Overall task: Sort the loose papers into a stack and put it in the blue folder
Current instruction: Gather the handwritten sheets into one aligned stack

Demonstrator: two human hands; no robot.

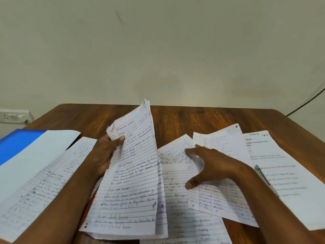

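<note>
One blue folder (15,143), one pen (263,176) (two hands)

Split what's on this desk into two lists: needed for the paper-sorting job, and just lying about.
For the job: held sheets in left hand; loose handwritten papers under right hand; blue folder.
Lying about: pen; printed sheet; wall socket.

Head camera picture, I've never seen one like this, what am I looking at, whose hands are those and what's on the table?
One camera, worn on a person's head, looks down at their own bare hands over a brown wooden table. The left hand grips a few lined handwritten sheets, lifted off the table. The right hand reaches, fingers spread, over more loose handwritten papers. A blue folder lies at far left, a printed sheet with a pen at right.
</note>
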